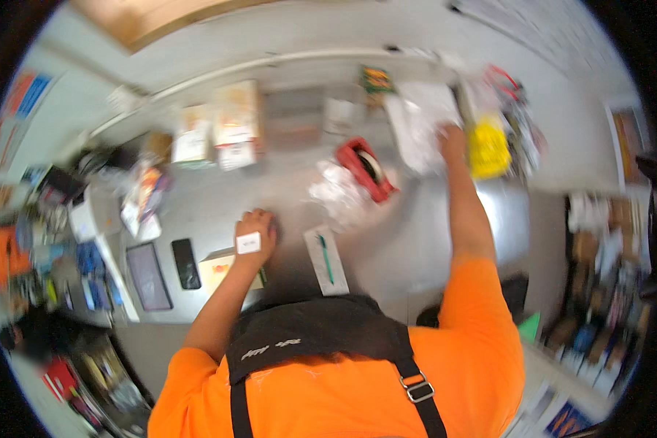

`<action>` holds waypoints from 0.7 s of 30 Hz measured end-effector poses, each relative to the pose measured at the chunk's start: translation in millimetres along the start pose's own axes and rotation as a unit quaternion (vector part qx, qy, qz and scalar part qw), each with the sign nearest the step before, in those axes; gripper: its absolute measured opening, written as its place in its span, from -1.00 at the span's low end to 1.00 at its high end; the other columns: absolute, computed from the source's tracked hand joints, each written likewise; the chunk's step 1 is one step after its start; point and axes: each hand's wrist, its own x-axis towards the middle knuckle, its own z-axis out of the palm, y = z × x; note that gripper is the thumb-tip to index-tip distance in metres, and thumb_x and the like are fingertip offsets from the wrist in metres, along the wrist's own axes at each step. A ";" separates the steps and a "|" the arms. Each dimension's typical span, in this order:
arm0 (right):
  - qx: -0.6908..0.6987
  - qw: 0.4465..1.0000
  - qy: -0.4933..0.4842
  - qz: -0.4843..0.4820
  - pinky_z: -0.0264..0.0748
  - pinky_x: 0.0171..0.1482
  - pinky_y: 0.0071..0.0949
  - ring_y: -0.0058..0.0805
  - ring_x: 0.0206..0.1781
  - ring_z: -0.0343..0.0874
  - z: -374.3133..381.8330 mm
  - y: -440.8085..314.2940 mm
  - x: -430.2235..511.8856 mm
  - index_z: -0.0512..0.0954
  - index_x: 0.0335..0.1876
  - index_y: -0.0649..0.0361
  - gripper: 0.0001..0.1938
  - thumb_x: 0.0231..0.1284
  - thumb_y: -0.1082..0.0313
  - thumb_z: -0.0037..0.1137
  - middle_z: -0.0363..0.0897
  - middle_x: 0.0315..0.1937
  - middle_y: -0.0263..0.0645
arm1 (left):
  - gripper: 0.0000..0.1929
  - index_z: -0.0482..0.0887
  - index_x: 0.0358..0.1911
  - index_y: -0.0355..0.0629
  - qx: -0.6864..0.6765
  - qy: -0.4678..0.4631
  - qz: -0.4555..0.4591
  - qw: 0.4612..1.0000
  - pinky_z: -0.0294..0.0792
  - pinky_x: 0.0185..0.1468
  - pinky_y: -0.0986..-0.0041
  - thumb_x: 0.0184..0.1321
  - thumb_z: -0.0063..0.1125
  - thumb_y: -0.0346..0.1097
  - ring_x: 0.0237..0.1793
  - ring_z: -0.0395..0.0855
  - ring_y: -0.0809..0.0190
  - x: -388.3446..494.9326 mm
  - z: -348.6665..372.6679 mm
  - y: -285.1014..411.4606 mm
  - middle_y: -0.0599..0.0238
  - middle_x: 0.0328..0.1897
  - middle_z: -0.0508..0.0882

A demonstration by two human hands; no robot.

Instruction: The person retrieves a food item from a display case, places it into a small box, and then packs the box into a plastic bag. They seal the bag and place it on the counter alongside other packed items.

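Observation:
My left hand (255,236) rests on the metal table, a white label with writing stuck to its back. Its fingers point down and away from the camera, so what lies under them is hidden. Beside that wrist lies a yellowish box (219,269), partly covered by my forearm. My right arm reaches to the back right, where my right hand (451,141) touches the edge of a stack of white plastic bags (422,126). Blur hides whether its fingers pinch the plastic. Between the hands are a red tape dispenser (361,169) and crumpled clear plastic (339,194).
A green pen (327,260) lies on a paper slip (317,246). A phone (186,264) and a tablet (149,276) are at left. Boxes (235,123) stand along the back. A yellow bag (490,147) hangs at right. A person (30,334) is at the lower left.

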 end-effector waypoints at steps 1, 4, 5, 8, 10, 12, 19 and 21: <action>0.027 0.997 -0.017 -0.066 0.58 0.29 -0.02 0.05 0.14 0.74 6.6 20.5 1.6 0.83 -0.03 0.11 -0.76 0.24 0.24 0.47 0.84 -0.04 -0.09 | -0.74 0.82 0.02 -0.02 -0.010 0.009 -0.010 1.000 0.54 0.14 -0.03 0.26 0.32 -0.28 0.15 0.70 -0.08 -10.8 1.0 -7.5 0.16 0.10 0.78; 0.065 0.993 -0.027 -0.091 0.65 0.19 -0.01 0.06 0.06 0.78 19.7 49.9 12.1 0.84 -0.09 0.19 -0.83 0.34 0.35 0.33 0.86 -0.04 -0.03 | -0.89 0.80 -0.25 -0.07 0.016 0.020 -0.028 0.999 0.58 0.04 -0.05 0.21 0.25 -0.32 0.03 0.74 -0.11 -38.7 2.6 -22.5 0.14 -0.01 0.78; 0.057 0.992 -0.013 -0.112 0.66 0.18 -0.01 0.08 0.05 0.79 20.2 53.4 15.6 0.82 -0.06 0.23 -0.82 0.37 0.35 0.31 0.86 -0.06 -0.01 | -0.88 0.81 -0.22 -0.07 -0.003 0.034 -0.027 0.999 0.58 0.06 -0.04 0.23 0.26 -0.32 0.05 0.73 -0.09 -49.0 0.4 -27.1 0.16 -0.02 0.76; 0.047 0.996 -0.036 -0.072 0.66 0.01 -0.10 0.03 -0.05 0.82 8.8 48.0 26.9 0.77 -0.02 0.19 -0.86 0.41 0.42 0.30 0.83 -0.13 0.01 | -0.82 0.81 -0.08 -0.06 -0.050 0.078 -0.058 0.994 0.55 0.12 0.00 0.27 0.32 -0.32 0.09 0.70 -0.04 -66.1 -4.9 -34.3 0.22 0.04 0.74; 0.083 0.995 0.007 -0.051 0.65 0.03 -0.09 0.08 -0.04 0.77 -5.3 30.3 32.6 0.73 -0.04 0.27 -0.87 0.46 0.43 0.25 0.80 -0.11 0.04 | -0.78 0.82 -0.05 -0.06 -0.072 0.090 -0.067 0.991 0.57 0.13 0.02 0.25 0.33 -0.33 0.11 0.70 -0.05 -70.4 -7.4 -36.7 0.20 0.07 0.75; 0.129 0.988 0.079 -0.026 0.62 0.09 -0.04 0.14 -0.01 0.73 -34.7 9.1 26.5 0.70 -0.04 0.32 -0.87 0.48 0.43 0.22 0.78 -0.08 0.05 | -0.74 0.80 -0.01 -0.06 -0.090 0.116 -0.059 0.987 0.56 0.14 0.04 0.22 0.36 -0.37 0.12 0.70 -0.04 -71.4 -8.3 -37.4 0.19 0.08 0.75; 0.137 0.972 0.189 -0.011 0.48 -0.02 0.05 0.27 -0.12 0.57 -162.1 -155.8 -33.0 0.50 0.00 0.33 -0.76 0.73 0.27 -0.06 0.61 -0.21 0.16 | -0.42 0.68 0.33 -0.05 -0.344 0.145 -0.026 0.927 0.47 0.43 0.01 0.16 0.47 -0.35 0.35 0.61 -0.17 -53.8 -6.3 -0.7 0.07 0.30 0.71; 0.161 0.981 0.100 -0.049 0.43 -0.09 0.08 0.27 -0.19 0.53 -202.0 -225.1 -80.1 0.47 -0.09 0.30 -0.71 0.77 0.21 -0.11 0.58 -0.27 0.16 | -0.15 0.51 0.54 -0.08 -0.425 0.209 0.053 0.879 0.30 0.62 0.00 0.12 0.60 -0.19 0.53 0.48 -0.14 -48.1 -11.5 29.8 0.05 0.50 0.61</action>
